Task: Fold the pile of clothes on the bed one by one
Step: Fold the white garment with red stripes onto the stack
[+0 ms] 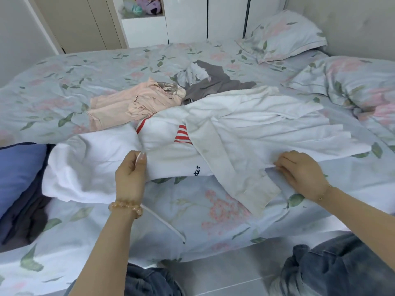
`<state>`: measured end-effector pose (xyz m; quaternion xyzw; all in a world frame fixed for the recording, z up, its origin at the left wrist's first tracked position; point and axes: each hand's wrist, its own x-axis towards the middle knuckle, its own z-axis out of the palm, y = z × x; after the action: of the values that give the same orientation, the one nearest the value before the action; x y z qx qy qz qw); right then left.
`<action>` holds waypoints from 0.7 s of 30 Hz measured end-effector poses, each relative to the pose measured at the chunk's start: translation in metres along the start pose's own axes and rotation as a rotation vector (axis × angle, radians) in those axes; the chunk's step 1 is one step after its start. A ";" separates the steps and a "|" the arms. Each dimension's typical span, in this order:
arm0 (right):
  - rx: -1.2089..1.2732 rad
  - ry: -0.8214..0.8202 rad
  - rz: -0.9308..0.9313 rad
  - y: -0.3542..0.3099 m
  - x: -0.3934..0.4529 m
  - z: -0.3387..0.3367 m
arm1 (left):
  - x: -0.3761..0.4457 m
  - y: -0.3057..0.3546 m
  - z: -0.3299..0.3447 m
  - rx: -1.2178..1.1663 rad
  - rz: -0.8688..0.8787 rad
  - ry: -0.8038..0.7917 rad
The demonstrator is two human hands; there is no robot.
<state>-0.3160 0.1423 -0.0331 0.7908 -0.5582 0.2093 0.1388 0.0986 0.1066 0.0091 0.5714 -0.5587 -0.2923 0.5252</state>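
Jeans [333, 265] lowest in view, over tiled floor [235, 268]. Left hand [130, 176], beaded bracelet [125, 207] on wrist, pinches near edge of white top [168, 154] with thumb and curled fingers [142, 158]. Right hand [301, 171] grips same edge further right, fingers curled. Top has red stripes, lies spread on floral bed [85, 67]. Cream shirt [241, 124] lies over top. Pink garment [126, 103] and grey garment [215, 84] behind. Pillow [286, 35] at far right.

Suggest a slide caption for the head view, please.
Both hands, left hand and right hand, grip a white garment on the bed.
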 end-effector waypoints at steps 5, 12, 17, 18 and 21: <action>0.023 -0.095 -0.029 -0.001 -0.019 -0.005 | 0.002 -0.030 -0.018 0.584 -0.268 -0.275; 0.222 -0.277 0.352 -0.036 -0.012 -0.024 | -0.007 -0.025 -0.010 0.900 -0.009 -0.287; 0.542 -0.498 0.561 -0.053 0.002 -0.013 | -0.002 -0.009 0.028 0.437 0.340 -0.484; 0.596 -0.527 0.572 -0.051 0.007 -0.015 | -0.004 -0.008 0.038 0.395 0.343 -0.544; 0.706 -0.538 0.671 -0.042 0.024 -0.031 | -0.004 -0.018 0.066 0.511 0.190 -0.701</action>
<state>-0.2749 0.1507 0.0064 0.5938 -0.6911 0.2070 -0.3562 0.0432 0.0890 -0.0268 0.4953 -0.8074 -0.2717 0.1703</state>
